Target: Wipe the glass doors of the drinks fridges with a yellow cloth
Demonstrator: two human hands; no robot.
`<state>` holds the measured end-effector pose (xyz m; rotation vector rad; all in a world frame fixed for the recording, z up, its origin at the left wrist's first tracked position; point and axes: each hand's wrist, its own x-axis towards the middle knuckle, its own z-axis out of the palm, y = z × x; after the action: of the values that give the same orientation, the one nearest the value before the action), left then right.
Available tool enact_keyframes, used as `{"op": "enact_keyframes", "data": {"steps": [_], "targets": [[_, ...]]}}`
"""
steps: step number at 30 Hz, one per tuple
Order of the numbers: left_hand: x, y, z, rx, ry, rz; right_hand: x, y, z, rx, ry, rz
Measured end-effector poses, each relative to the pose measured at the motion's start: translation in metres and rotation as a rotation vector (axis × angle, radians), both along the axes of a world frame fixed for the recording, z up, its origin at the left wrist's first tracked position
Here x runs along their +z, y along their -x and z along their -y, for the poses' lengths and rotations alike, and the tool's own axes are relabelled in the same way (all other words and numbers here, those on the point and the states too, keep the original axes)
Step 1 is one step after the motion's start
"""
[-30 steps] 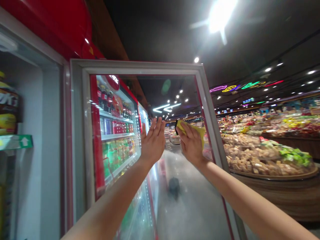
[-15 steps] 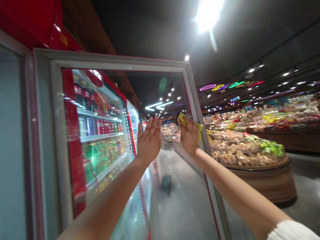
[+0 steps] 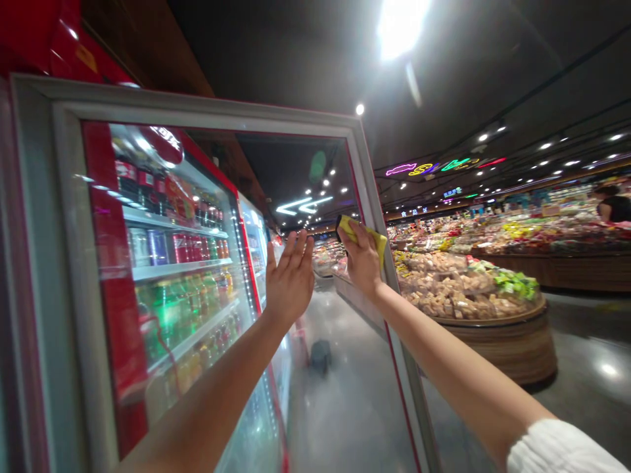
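A glass door (image 3: 315,190) with a grey frame stands swung out in front of me. My left hand (image 3: 290,276) is up before the middle of the pane, fingers stretched and apart, holding nothing; whether the palm touches the glass I cannot tell. Near the door's right edge, my right hand (image 3: 363,263) presses a yellow cloth (image 3: 380,246) with a dark edge against the pane. The cloth sticks out past the fingers on both sides.
Through the pane appears a red drinks cooler (image 3: 106,263) with shelves of bottles (image 3: 148,184) and cans. To the right stands a round wood-sided display stand (image 3: 493,341) heaped with packaged goods. Farther off, at the right edge, is a person (image 3: 614,203).
The view has turned a little to the right, so door and cooler sit farther left. My right hand stays near the door's right edge with the cloth; my left hand stays spread.
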<state>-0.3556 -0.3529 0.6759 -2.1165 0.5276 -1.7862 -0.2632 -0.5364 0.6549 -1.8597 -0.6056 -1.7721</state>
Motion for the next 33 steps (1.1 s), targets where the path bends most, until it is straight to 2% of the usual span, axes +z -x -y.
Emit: {"op": "enact_keyframes", "data": {"steps": [2,3,5,8,10,11,15,16,18,21,23,24,28,29,31,33], "targets": [[-0.004,0.000,0.002,-0.006,0.011,-0.011,0.009,-0.003,0.001,0.034,0.000,-0.003],[-0.008,0.000,0.003,-0.007,0.016,-0.018,0.005,-0.004,0.002,0.047,0.007,-0.002],[-0.018,0.001,0.003,-0.002,0.026,-0.031,-0.022,-0.003,0.003,0.069,0.026,0.010],[-0.036,0.004,0.000,-0.001,0.022,-0.042,-0.077,0.002,0.006,0.098,0.064,0.018],[-0.045,0.005,-0.002,-0.014,0.009,-0.051,-0.094,0.004,0.009,0.104,0.096,-0.001],[-0.047,0.005,-0.003,-0.023,0.006,-0.058,-0.093,0.004,0.009,0.101,0.107,-0.018],[-0.047,0.004,-0.002,-0.038,0.016,-0.076,-0.059,0.001,0.008,0.071,0.088,-0.079],[-0.046,0.004,-0.002,-0.041,0.016,-0.074,-0.056,0.001,0.008,0.067,0.081,-0.081],[-0.046,0.006,-0.003,-0.047,0.019,-0.062,-0.066,0.003,0.008,0.069,0.082,-0.072],[-0.048,0.010,-0.006,-0.055,0.025,-0.043,-0.101,0.010,0.009,0.073,0.109,-0.061],[-0.049,0.011,-0.009,-0.070,0.025,-0.033,-0.111,0.013,0.010,0.075,0.130,-0.074],[-0.049,0.011,-0.011,-0.081,0.025,-0.026,-0.108,0.014,0.009,0.079,0.131,-0.088],[-0.047,0.010,-0.012,-0.136,0.037,-0.026,-0.068,0.014,0.004,0.090,0.055,-0.168],[-0.047,0.010,-0.011,-0.152,0.047,-0.033,-0.062,0.014,0.003,0.089,0.039,-0.182],[-0.047,0.012,-0.010,-0.181,0.082,-0.051,-0.068,0.017,0.003,0.088,0.032,-0.200],[-0.048,0.015,-0.009,-0.196,0.120,-0.067,-0.088,0.021,0.004,0.098,0.062,-0.209]]}}
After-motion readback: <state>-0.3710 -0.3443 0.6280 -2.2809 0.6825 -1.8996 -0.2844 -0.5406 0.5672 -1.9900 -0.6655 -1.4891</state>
